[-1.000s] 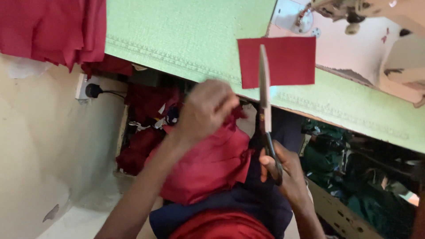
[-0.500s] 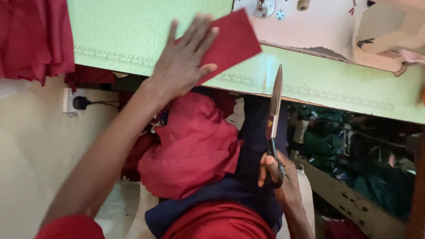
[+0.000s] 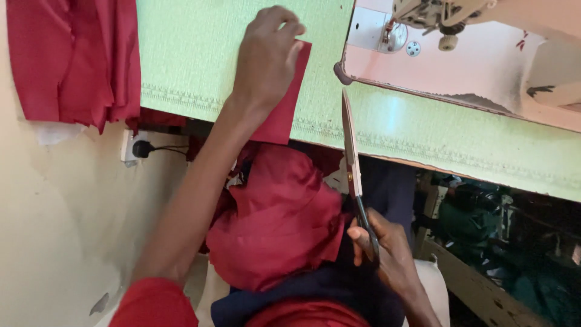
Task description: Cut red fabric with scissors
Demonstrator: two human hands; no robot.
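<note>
My left hand (image 3: pixel 266 57) presses flat on a small red fabric piece (image 3: pixel 284 118) that lies on the light green tabletop (image 3: pixel 200 54), its lower end hanging over the table's front edge. My right hand (image 3: pixel 387 251) grips the dark handles of long scissors (image 3: pixel 351 160) below the table edge, blades closed and pointing up across that edge. A bundle of red cloth (image 3: pixel 278 224) rests on my lap between the two hands.
A sewing machine (image 3: pixel 460 18) sits on its pale base at the upper right. Folded red fabric (image 3: pixel 72 60) hangs over the table's left end. A wall socket with a black plug (image 3: pixel 140 148) is below it. Dark green clutter (image 3: pixel 502 230) lies under the table at right.
My left hand has slid the red piece leftward and toward the table's front edge, now overhanging it. The scissors stay upright in my right hand, closer to the piece.
</note>
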